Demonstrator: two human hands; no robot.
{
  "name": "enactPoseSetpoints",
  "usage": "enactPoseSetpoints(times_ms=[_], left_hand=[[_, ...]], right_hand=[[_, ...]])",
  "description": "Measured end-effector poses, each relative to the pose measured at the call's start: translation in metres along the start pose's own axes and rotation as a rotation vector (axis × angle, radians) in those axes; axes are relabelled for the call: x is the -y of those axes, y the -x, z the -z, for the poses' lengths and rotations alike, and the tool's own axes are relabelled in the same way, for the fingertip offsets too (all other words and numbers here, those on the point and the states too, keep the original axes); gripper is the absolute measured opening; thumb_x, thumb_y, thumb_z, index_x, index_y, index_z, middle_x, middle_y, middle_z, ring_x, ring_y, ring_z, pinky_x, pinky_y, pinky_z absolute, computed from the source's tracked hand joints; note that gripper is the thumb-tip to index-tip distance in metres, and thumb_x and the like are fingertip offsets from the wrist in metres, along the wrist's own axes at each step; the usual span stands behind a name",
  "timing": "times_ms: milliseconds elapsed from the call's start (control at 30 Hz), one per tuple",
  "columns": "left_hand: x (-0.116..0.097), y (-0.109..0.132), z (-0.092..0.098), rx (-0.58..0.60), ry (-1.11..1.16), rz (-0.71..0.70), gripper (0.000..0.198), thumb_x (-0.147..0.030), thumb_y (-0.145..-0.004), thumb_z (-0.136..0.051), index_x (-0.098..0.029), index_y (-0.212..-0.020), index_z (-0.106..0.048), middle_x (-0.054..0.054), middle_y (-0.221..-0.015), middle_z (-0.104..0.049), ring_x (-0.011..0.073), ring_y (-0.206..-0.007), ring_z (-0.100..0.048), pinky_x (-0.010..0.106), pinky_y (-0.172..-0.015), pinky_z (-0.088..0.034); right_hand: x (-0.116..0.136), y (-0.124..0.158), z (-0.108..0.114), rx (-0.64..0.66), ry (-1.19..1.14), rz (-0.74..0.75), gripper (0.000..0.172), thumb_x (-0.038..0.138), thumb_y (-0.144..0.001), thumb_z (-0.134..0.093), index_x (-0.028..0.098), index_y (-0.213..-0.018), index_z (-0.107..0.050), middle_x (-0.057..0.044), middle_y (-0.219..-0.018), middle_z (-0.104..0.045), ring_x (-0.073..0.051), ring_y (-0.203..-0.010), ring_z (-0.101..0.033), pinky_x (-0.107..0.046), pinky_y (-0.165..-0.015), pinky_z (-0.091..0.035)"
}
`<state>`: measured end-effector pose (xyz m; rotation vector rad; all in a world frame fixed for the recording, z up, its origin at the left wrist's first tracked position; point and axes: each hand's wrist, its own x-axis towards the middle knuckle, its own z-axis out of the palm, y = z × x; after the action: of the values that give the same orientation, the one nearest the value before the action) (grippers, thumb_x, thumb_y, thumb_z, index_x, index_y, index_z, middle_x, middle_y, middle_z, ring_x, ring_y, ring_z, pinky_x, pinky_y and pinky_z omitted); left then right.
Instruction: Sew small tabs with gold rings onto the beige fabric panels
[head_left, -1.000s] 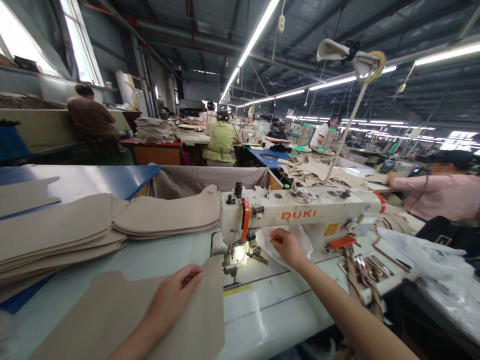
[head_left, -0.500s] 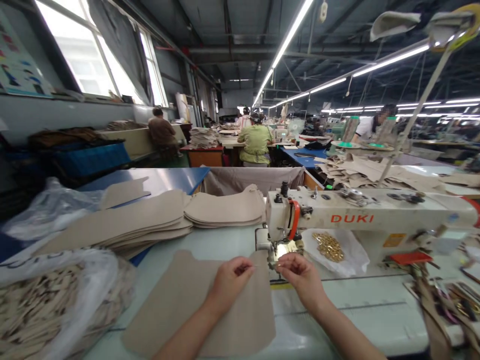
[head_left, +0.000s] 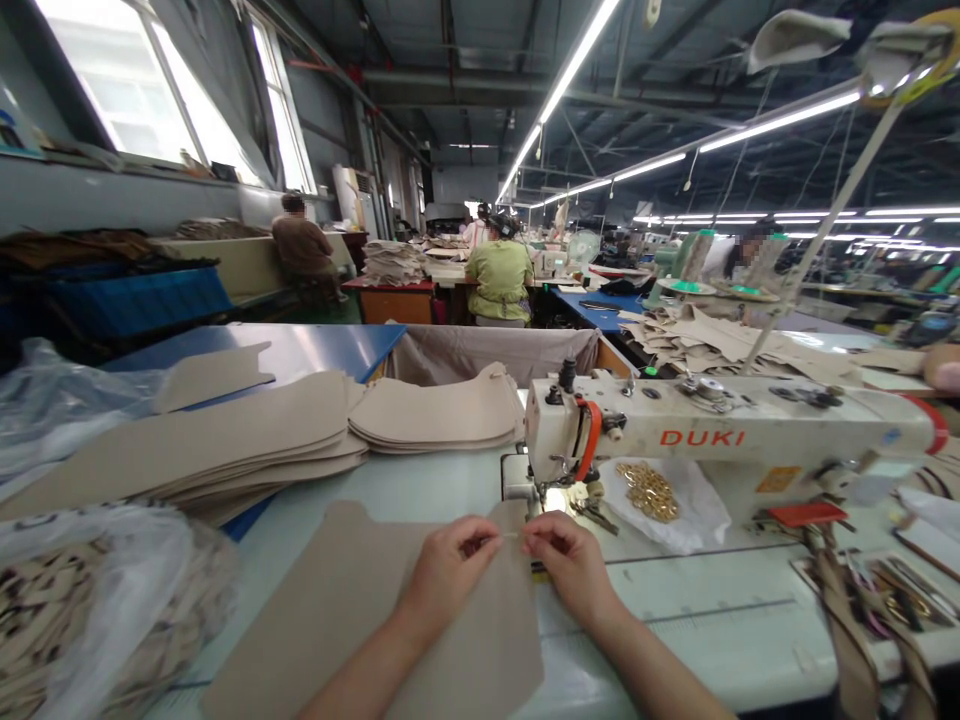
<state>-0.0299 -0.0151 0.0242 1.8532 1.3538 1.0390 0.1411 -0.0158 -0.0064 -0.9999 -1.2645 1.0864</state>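
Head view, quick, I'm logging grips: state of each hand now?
Left hand: pinched closed on a thin, pale, strip-like piece.
Right hand: pinched closed; anything held cannot be made out.

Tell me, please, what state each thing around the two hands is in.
Left hand: fingers pinched on a thin pale strip.
Right hand: fingers pinched, anything held too small to tell.
Broad beige panel: lying flat, partly covered by the left arm.
Two stacks of beige panels: piled, edges uneven.
Small gold metal pieces: heaped on a thin white sheet.
White DUKI sewing machine: work light on.
Whitish plastic bag: filled with beige strips.
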Motion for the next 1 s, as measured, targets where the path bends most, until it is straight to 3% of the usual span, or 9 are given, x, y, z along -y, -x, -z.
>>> enactPoseSetpoints(times_ms=[233, 433, 567, 733, 1000], left_hand=[[0.003, -0.001, -0.001, 0.04, 0.034, 0.047, 0.018, -0.033, -0.074, -0.056, -0.018, -0.07, -0.066, 0.001, -0.066, -0.066, 0.016, -0.064, -0.059, 0.023, -0.06, -0.045], [0.006, -0.002, -0.004, 0.053, 0.042, 0.061, 0.018, -0.033, -0.072, -0.056, -0.018, -0.068, -0.067, 0.001, -0.064, -0.065, 0.0155, -0.061, -0.058, 0.023, -0.058, -0.044], [0.004, -0.001, -0.004, 0.07, 0.031, 0.058, 0.019, -0.033, -0.073, -0.056, -0.018, -0.069, -0.067, 0.001, -0.064, -0.064, 0.0156, -0.062, -0.057, 0.023, -0.059, -0.044], [0.002, 0.001, -0.003, 0.073, -0.01, 0.006, 0.02, -0.033, -0.076, -0.054, -0.018, -0.069, -0.065, 0.001, -0.064, -0.063, 0.0153, -0.062, -0.057, 0.023, -0.059, -0.044], [0.002, 0.005, -0.007, 0.021, -0.174, -0.171, 0.017, -0.027, -0.08, -0.049, -0.019, -0.07, -0.061, 0.001, -0.067, -0.063, 0.0147, -0.064, -0.058, 0.023, -0.062, -0.044]], right_hand=[[-0.001, -0.002, 0.002, 0.002, -0.013, -0.006, 0.009, 0.021, -0.066, -0.065, 0.023, -0.069, -0.073, -0.003, -0.084, -0.066, -0.017, -0.08, -0.061, -0.027, -0.073, -0.048], [-0.002, 0.0, 0.002, 0.064, 0.003, -0.024, 0.012, 0.023, -0.068, -0.065, 0.024, -0.075, -0.075, -0.005, -0.089, -0.067, -0.019, -0.084, -0.063, -0.03, -0.078, -0.048], [-0.003, 0.002, -0.002, 0.019, 0.042, 0.022, 0.013, 0.02, -0.07, -0.062, 0.023, -0.076, -0.073, -0.004, -0.086, -0.067, -0.019, -0.082, -0.063, -0.03, -0.075, -0.049], [-0.007, 0.006, -0.007, -0.045, -0.041, -0.018, 0.027, 0.017, -0.068, -0.06, 0.021, -0.094, -0.067, -0.002, -0.08, -0.067, -0.018, -0.075, -0.064, -0.03, -0.07, -0.051], [-0.002, 0.01, -0.008, -0.081, 0.051, 0.104, 0.018, 0.014, -0.071, -0.059, 0.021, -0.087, -0.066, -0.002, -0.082, -0.062, -0.015, -0.074, -0.061, -0.025, -0.066, -0.049]])
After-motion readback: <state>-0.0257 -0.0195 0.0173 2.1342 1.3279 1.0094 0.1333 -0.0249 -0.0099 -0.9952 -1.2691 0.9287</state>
